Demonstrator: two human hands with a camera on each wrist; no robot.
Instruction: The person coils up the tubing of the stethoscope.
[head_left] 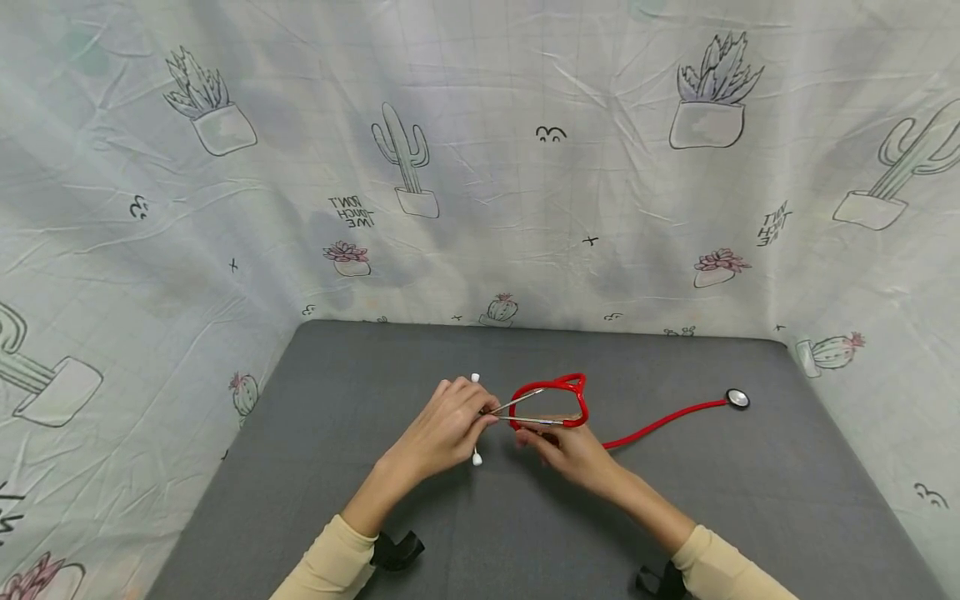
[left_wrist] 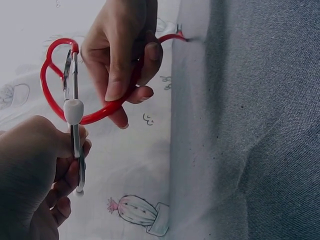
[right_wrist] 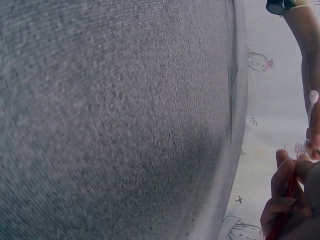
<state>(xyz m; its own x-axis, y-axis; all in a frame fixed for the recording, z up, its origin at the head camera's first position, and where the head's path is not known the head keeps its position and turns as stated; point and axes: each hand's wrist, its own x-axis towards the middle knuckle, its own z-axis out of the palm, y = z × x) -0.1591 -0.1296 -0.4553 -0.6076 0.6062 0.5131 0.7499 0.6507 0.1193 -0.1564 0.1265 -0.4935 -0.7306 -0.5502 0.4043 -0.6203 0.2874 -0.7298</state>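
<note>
Stethoscope (head_left: 586, 402) sits btwn my two hands, fingers on it from both sides. L hand (head_left: 448, 425): thumb & fingers pinch the metal ear tubes (head_left: 529, 420) in a narrow grip, nr the tip end; white ear tips (head_left: 477, 459) poke out past my fingers, one at 12, one at 6. R hand (head_left: 570, 454): thumb & fingers curled round the red tubing (head_left: 654, 427), just on the 6 o'clock side of its loop; L wrist view shows the thumb pressed on it.

Long axis runs approx 9 to 3, ear tips at the 9 end. Metal tubes spread from my L fingers twd 2 & 3 into the red loop. Tubing tail comes out past my R hand, bends a bit, ends at the chest piece (head_left: 738, 399), btwn 2 & 3 from that hand, pale face up.

Grey table (head_left: 360, 367): far edge at 12, a strip of surface btwn it & the loop, patterned cloth (head_left: 480, 167) rising behind. Side edges slant at 9 & 3, chest piece nearer the 3 side. More grey surface at 9 past my L hand, at 6 btwn my forearms, & at 4.
</note>
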